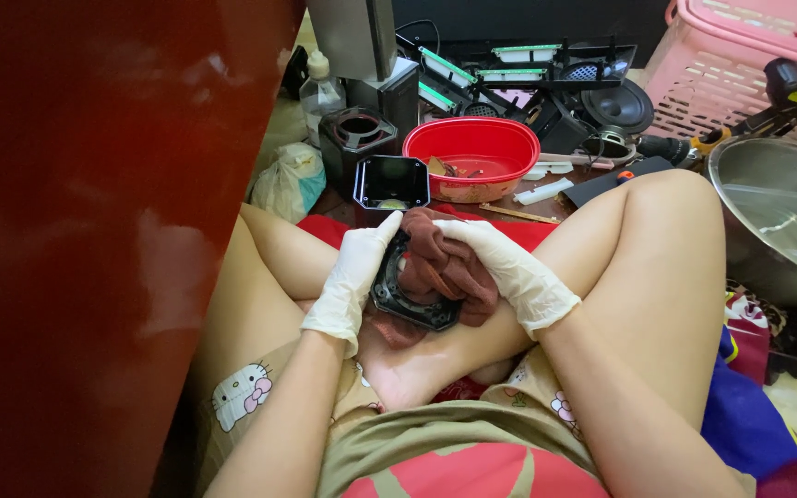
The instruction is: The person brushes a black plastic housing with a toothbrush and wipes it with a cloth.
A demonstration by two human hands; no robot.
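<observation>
The person sits cross-legged on the floor and works in the lap. The left hand [354,277], in a white glove, is closed around the left edge of a black frame [414,300], an octagon-like plastic ring, with the thumb stretched up along its top. The right hand [507,267], also gloved, is closed on a brown rag [445,263] and presses it against the middle and upper part of the frame. So the frame is between the two hands, above the crossed ankles, and the rag covers a large part of it.

I judge that the step in hand is wiping the frame with the rag. The next move probably asks for a firm hold by the left hand while the rag goes around the rim, and for turning the frame a little so that the covered side comes out.

The frame stands tilted, its open face toward the right hand and a little upward. It is almost as wide as tall, so there is no clear long axis; the flat plane runs roughly from the upper left down to the lower right.

Behind the hands there is a red bowl [472,157] with small parts inside, and just beside it a black square cup [391,182]. A steel pot [777,217] is far at the right, and a pink basket [740,65] behind it.
</observation>
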